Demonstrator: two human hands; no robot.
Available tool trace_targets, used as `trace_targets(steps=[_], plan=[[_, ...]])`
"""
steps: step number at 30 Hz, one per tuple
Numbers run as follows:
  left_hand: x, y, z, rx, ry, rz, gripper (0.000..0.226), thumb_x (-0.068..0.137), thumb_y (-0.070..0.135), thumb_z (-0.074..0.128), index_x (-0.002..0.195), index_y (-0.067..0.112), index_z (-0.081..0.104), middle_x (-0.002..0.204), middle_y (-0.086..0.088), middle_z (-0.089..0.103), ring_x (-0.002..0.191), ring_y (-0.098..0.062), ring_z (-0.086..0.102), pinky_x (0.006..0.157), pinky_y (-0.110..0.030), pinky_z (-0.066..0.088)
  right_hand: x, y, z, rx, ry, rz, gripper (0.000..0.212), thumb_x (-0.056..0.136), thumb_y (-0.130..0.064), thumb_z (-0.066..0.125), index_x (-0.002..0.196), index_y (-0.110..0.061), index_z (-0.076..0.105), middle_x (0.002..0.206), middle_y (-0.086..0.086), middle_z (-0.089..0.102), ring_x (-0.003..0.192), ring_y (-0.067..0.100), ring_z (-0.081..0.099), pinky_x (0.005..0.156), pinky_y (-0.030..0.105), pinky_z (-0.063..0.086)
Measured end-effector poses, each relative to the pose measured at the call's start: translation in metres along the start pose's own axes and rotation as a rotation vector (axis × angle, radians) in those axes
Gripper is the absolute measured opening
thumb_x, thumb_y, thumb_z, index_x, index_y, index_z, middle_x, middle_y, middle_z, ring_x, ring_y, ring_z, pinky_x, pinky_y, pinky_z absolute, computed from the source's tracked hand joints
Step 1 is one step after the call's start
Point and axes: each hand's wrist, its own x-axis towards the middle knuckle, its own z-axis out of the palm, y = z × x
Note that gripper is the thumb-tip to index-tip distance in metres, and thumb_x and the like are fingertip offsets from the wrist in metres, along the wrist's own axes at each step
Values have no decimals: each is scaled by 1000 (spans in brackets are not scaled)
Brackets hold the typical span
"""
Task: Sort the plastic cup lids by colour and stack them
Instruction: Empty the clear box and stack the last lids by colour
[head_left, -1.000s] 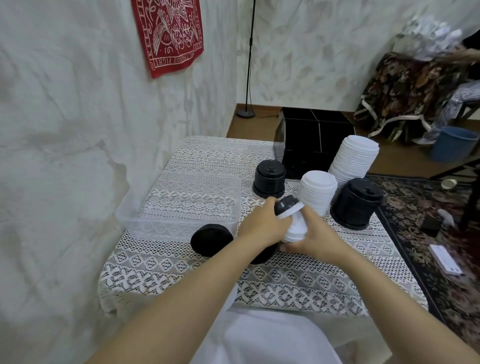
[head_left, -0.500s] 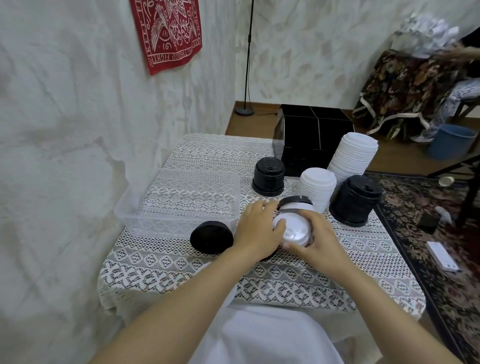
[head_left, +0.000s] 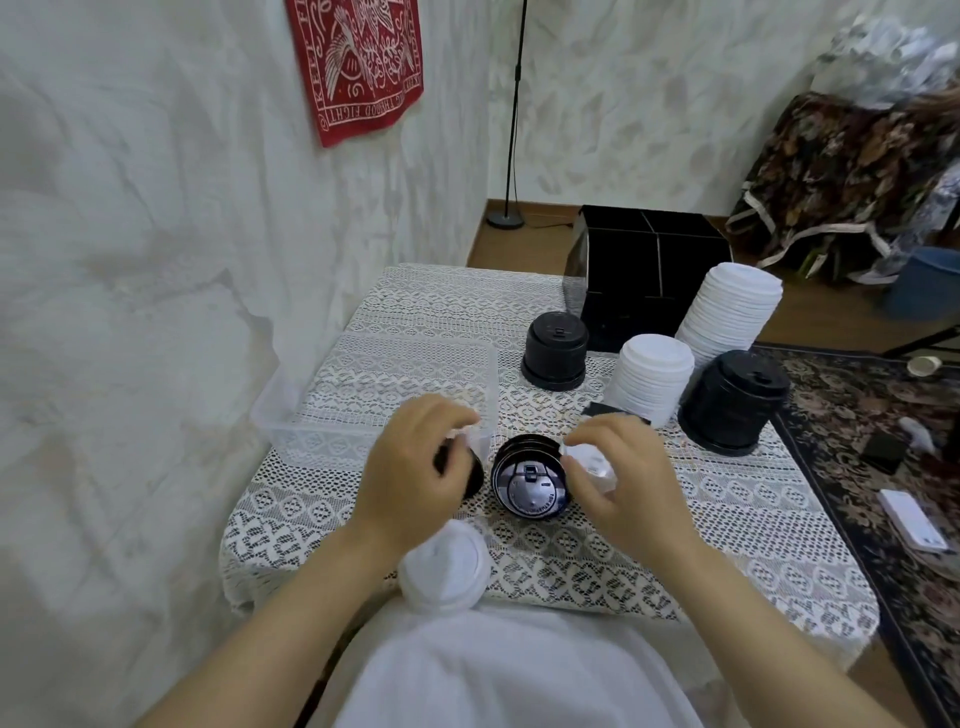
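- two hands: what are the fingers doing?
- right hand (head_left: 623, 483) fingers pinch a white lid (head_left: 592, 465); left hand (head_left: 415, 467) fingers curl over a black lid (head_left: 465, 475), grip unclear.
- and around?
- black lid stack (head_left: 530, 483) lies between them, a white stack (head_left: 649, 384) behind, clear tub (head_left: 311, 415) at left.

I read white lettering on the red wall banner (head_left: 358, 62): "THE GOOD FIGHT" runs along its lower border. Embossed print on the black lid (head_left: 527, 483) is too small for me to read.
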Motion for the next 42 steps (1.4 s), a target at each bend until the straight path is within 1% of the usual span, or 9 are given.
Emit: trace_targets(steps=[4,8,10,15,22,26,32,38,42], plan=[[-30,-19,-18,86,-4,-207,22,84,22,45,92,8,61,87,8,54,81,-4,45,77,-5,34,-8,-33,23,121,-156,-234,27,85,-32,65,103,-13,69,105,2,66,99,17,58,89,28,42],[-45,-27,-19,123,-117,-307,24,88,17,58,111,13,61,105,7,58,93,0,49,81,1,31,-21,-56,48,141,-316,-285,38,84,-45,67,112,-20,65,113,-2,63,101,19,59,86,37,47],[-46,-28,-18,115,-146,-333,28,89,11,63,117,14,60,111,8,57,98,-3,53,83,-6,35,-24,-65,54,107,-394,-264,49,79,-54,65,118,-24,60,118,-4,61,101,19,59,86,38,48],[-44,-27,-15,56,-145,-342,34,86,8,68,118,15,59,110,16,50,97,-8,57,87,-24,46,-31,-74,64,61,-553,-168,64,72,-67,56,125,-32,49,137,-8,50,112,19,54,91,30,29],[-44,-26,-9,38,-150,-334,33,81,2,71,111,14,65,100,15,57,77,3,55,78,-2,37,-32,-73,62,131,-500,-141,55,73,-51,59,123,-29,55,129,-5,54,111,21,53,92,34,39],[-42,-25,-6,91,-66,-261,21,80,-1,72,99,8,70,89,6,65,80,-7,55,77,-17,42,-28,-63,49,151,-335,-193,50,77,-48,64,121,-25,59,127,2,59,112,20,55,91,37,46],[-38,-25,9,152,12,-23,18,75,-4,70,91,2,64,81,-4,61,80,-10,46,76,-20,39,-20,-29,19,-52,-145,-117,45,78,-40,64,116,-17,66,129,7,60,115,24,56,89,40,46],[-44,-13,34,122,-115,195,54,55,-15,76,100,6,56,87,-11,61,85,-18,46,76,-25,47,-18,5,7,-198,-162,9,46,83,-38,62,122,-14,62,135,10,56,119,31,54,96,45,44],[-48,-14,45,139,-260,218,53,70,14,80,113,11,50,102,-8,57,94,-20,47,83,-32,49,-18,14,6,-211,-252,102,53,86,-38,62,133,-14,56,147,10,46,133,34,45,106,48,39]])
